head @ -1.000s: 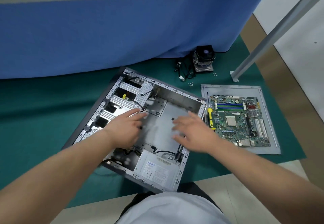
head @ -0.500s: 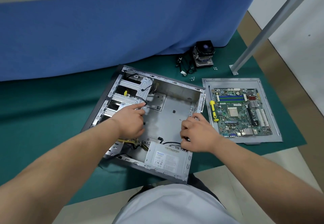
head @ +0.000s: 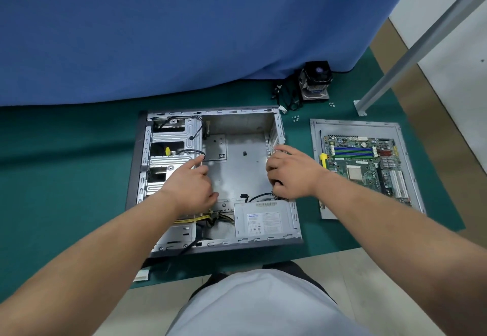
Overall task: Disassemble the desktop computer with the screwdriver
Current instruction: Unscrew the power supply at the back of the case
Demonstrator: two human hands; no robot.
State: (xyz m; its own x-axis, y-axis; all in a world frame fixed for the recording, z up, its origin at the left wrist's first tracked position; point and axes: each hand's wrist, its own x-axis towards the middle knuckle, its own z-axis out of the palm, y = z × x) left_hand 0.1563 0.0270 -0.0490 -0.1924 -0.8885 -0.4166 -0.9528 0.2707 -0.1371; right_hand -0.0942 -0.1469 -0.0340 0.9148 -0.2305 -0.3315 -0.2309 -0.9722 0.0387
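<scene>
The open grey computer case [head: 237,167] lies flat on the green mat, its sides square to me. My left hand [head: 192,185] is inside it on the drive cage [head: 174,135]: the index finger lies straight along the cage and the other fingers curl at its edge. My right hand [head: 292,172] grips the case's right wall, fingers curled over it. The power supply [head: 263,221] sits in the near right corner, with yellow and black cables beside it. The yellow-handled screwdriver [head: 323,160] lies on the removed side panel [head: 405,130], next to the motherboard [head: 363,167].
A heatsink fan [head: 316,80] with black cables stands behind the case by the blue cloth [head: 184,40]. Loose screws [head: 295,118] lie on the mat. A metal table leg [head: 411,46] slants down at the right. A white connector [head: 141,275] lies by the near left corner.
Held by both hands, the case has turned from a skewed position to square with me. My right hand went from hovering over the case floor to gripping the right wall.
</scene>
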